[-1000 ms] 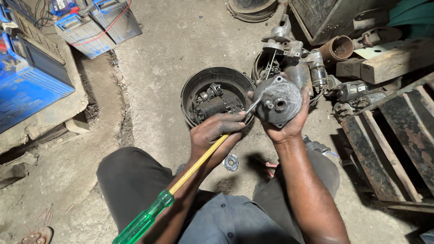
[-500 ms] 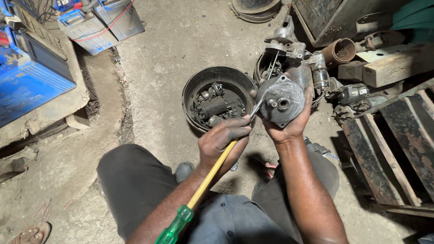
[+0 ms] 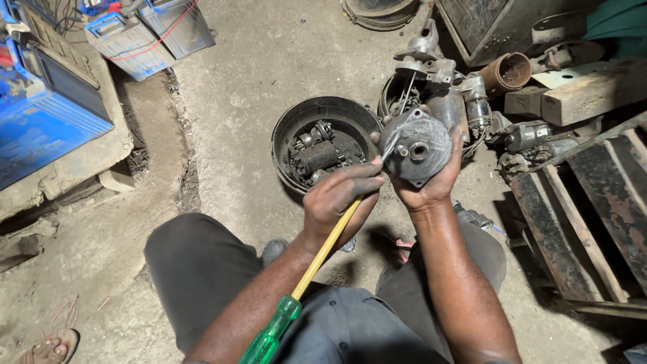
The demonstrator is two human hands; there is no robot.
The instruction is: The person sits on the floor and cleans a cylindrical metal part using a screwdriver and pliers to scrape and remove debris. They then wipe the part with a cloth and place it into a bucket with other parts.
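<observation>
My right hand [image 3: 431, 185] cups a round grey metal motor housing [image 3: 419, 145] with a central hole, held up facing me. My left hand [image 3: 339, 200] grips the yellow shaft of a long screwdriver [image 3: 317, 259] with a green handle low near my lap. Its metal tip rests against the housing's left edge. Both hands are over my knees, just in front of a round black pan [image 3: 288, 131].
The black pan holds several small motor parts [image 3: 320, 156]. A heap of starter parts [image 3: 445, 77] and wooden blocks [image 3: 586, 94] lies at upper right, a rusty pallet [image 3: 593, 209] at right. Blue batteries [image 3: 47, 101] stand at upper left. A small ring [image 3: 348, 244] lies on the concrete floor.
My left hand slid up the screwdriver shaft toward the housing, and the green handle swung in closer to my lap. The housing stays in my right hand.
</observation>
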